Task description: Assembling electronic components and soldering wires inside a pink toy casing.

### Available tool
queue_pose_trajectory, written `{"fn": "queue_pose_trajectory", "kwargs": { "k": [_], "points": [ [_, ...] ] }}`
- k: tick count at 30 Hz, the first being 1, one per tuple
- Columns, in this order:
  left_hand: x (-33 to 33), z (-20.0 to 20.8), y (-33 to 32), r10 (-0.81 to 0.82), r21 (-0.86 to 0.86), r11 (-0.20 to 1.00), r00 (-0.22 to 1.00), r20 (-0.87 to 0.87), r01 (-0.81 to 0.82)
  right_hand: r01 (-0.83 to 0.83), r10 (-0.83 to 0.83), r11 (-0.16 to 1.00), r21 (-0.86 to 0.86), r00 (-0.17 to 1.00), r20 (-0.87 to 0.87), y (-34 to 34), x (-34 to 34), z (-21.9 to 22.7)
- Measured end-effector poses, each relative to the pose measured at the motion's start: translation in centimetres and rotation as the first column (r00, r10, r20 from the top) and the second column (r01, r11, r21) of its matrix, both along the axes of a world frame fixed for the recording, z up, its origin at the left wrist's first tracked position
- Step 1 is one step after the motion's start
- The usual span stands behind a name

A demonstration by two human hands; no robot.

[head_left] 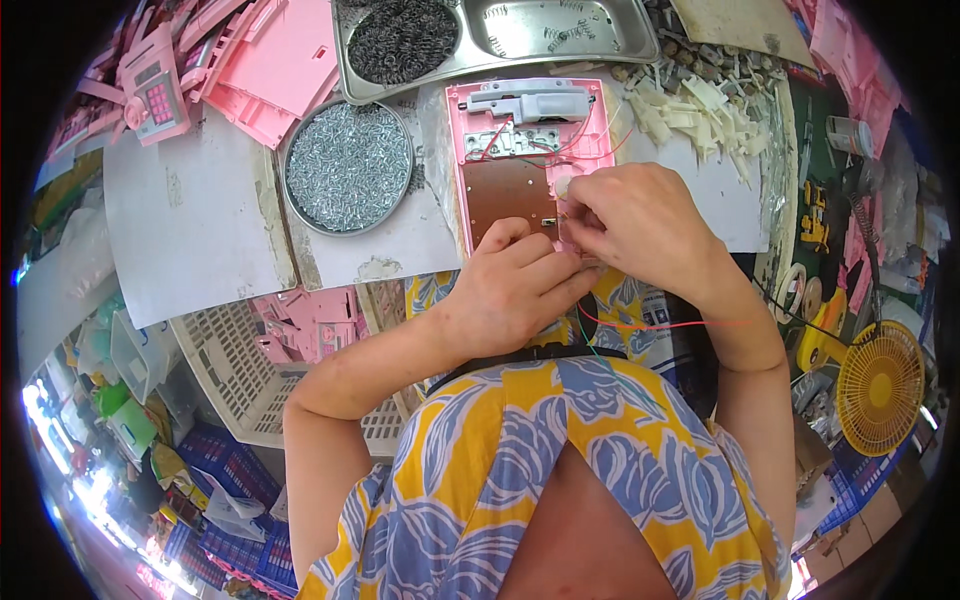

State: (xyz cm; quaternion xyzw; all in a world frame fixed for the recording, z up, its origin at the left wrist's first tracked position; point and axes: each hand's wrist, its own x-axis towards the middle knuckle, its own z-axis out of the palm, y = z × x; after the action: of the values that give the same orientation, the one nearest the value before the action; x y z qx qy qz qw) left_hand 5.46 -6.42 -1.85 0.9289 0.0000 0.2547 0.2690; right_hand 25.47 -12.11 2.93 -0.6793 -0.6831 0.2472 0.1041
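Pink case (459, 150): desk's (200, 220) near edge, long axis near-to-far, grey bar (550, 106) end pointing far.
Left hand (515, 288): curled at its near end; grip unclear.
Right hand (638, 215): fingertips bunched over its right side; grip unclear.

Two hands (515, 290) (640, 215), one board (brown) (500, 200), one round dish (348, 233), one fan (880, 388).

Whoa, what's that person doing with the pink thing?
A person has both hands on an open pink case with a brown board inside. The right hand has its fingertips down by the board's right side; what they touch is hidden. The left hand is at the near edge. A red wire trails toward the person. Silvery metal pieces are heaped to the left.
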Motion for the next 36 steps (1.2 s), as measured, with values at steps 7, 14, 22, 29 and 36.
{"fn": "queue_pose_trajectory", "kwargs": {
  "k": [7,14,22,29,36],
  "points": [
    [-0.3,-0.6,0.0,-0.064,-0.001,0.998,0.998,0.013,0.064,0.183,-0.171,0.98,0.081,0.976,-0.136,1.8,0.6,-0.8],
    [-0.4,-1.2,0.0,-0.043,-0.065,0.996,0.989,0.143,0.053,-0.082,0.179,0.889,0.451,0.968,-0.176,-2.2,0.9,-0.6],
    [-4.2,0.3,2.4,0.208,-0.201,0.961,0.976,0.069,-0.191,-0.168,0.194,0.923,0.347,0.98,-0.041,-4.1,-1.2,-1.6],
    [-7.9,-0.7,2.1,0.394,-0.328,0.834,0.896,-0.206,-0.443,-0.074,0.159,0.846,0.527,0.98,-0.118,-3.3,-4.6,-1.7],
    [-9.6,-1.9,-1.3,0.178,-0.215,0.939,0.916,-0.359,-0.267,-0.03,0.066,0.888,0.459,0.996,-0.062,-2.1,-7.9,-2.8]
  ]
}}
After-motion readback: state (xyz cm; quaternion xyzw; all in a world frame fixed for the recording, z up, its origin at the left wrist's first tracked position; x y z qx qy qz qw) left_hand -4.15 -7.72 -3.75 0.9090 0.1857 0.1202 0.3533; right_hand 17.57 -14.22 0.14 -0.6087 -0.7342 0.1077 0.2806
